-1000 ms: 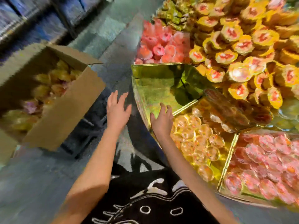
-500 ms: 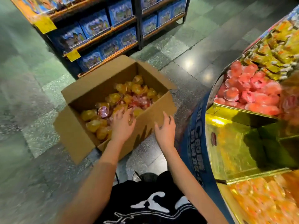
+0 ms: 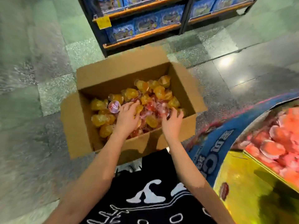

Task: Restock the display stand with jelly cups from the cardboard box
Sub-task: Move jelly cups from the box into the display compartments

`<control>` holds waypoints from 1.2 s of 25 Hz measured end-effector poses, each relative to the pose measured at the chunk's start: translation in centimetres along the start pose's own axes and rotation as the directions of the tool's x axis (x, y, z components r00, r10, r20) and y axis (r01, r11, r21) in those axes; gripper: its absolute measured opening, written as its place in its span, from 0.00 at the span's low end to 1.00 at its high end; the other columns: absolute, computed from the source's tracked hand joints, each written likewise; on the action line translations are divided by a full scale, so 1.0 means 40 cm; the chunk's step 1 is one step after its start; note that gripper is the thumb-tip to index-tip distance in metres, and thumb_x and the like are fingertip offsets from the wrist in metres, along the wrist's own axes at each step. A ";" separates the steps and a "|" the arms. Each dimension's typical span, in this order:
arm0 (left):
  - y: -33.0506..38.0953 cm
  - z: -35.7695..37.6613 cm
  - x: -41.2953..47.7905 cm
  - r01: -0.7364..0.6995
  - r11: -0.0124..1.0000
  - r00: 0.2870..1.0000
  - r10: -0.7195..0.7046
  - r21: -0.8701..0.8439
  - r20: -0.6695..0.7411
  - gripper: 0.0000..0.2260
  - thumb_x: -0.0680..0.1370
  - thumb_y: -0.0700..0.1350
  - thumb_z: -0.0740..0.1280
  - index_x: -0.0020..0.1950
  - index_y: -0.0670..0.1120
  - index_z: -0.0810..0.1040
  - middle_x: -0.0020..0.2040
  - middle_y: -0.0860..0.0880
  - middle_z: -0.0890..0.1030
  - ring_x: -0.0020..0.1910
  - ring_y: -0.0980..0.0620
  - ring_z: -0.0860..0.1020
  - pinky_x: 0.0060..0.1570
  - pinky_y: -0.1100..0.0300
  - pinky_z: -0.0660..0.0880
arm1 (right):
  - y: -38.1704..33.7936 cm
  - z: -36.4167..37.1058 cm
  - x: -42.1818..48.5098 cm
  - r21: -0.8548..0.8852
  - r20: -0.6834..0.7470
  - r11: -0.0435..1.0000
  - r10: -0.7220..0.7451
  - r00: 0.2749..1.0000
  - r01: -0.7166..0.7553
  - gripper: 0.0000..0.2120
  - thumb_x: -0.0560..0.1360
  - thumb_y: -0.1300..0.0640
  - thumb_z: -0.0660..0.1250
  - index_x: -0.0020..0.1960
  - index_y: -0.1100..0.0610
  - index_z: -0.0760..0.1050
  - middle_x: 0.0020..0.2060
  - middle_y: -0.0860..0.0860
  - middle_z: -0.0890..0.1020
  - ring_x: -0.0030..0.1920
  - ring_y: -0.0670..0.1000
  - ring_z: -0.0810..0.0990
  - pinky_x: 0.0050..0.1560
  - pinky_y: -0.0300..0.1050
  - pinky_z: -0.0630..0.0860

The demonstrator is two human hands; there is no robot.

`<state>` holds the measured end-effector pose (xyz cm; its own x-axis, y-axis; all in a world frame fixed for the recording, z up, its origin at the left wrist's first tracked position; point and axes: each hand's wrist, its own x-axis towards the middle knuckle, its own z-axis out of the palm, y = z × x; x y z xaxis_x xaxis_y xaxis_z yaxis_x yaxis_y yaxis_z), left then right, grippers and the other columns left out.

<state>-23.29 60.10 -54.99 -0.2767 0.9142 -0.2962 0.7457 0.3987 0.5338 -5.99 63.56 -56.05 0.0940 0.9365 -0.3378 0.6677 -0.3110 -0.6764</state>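
Left hand (image 3: pixel 127 117) spread flat on small yellow and red plastic jelly cups (image 3: pixel 145 94), right hand (image 3: pixel 172 122) curled round a few, in the brown cardboard box (image 3: pixel 84 117) parked beside the blue-fronted display stand (image 3: pixel 215 147), likely for short trips.

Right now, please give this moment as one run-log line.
step: reach into cardboard box | left hand: touches jelly cups | right hand: curled among cups, grip unclear | display stand: at right, untouched
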 end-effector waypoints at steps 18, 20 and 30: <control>0.031 0.191 0.469 0.458 0.769 0.874 -0.480 -0.446 0.071 0.23 0.82 0.48 0.62 0.75 0.62 0.61 0.79 0.43 0.55 0.77 0.42 0.58 0.74 0.44 0.62 | -0.038 0.163 0.598 -0.177 0.317 0.984 0.025 0.948 0.033 0.32 0.78 0.57 0.66 0.78 0.51 0.55 0.76 0.62 0.54 0.75 0.64 0.60 0.73 0.57 0.62; 0.023 0.203 0.506 0.452 0.736 0.869 -0.492 -0.505 0.060 0.27 0.81 0.49 0.64 0.77 0.62 0.58 0.79 0.44 0.56 0.76 0.45 0.59 0.72 0.47 0.61 | -0.036 0.201 0.623 -0.187 0.305 0.980 -0.004 0.952 0.064 0.33 0.77 0.60 0.67 0.78 0.49 0.56 0.77 0.60 0.53 0.76 0.63 0.56 0.74 0.55 0.58; -0.044 0.247 0.570 0.542 0.548 0.771 -0.627 -0.638 0.117 0.35 0.75 0.55 0.72 0.76 0.50 0.61 0.74 0.47 0.67 0.73 0.48 0.66 0.66 0.58 0.63 | -0.007 0.245 0.694 -0.407 0.337 0.866 -0.155 0.929 0.291 0.25 0.75 0.50 0.72 0.68 0.55 0.71 0.73 0.63 0.56 0.70 0.64 0.64 0.71 0.53 0.63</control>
<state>-24.91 79.50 -70.52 -0.6098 0.4462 -0.6550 -0.1280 0.7601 0.6370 -10.81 88.06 -71.64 -0.2644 0.8635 -0.4295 0.9058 0.0695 -0.4179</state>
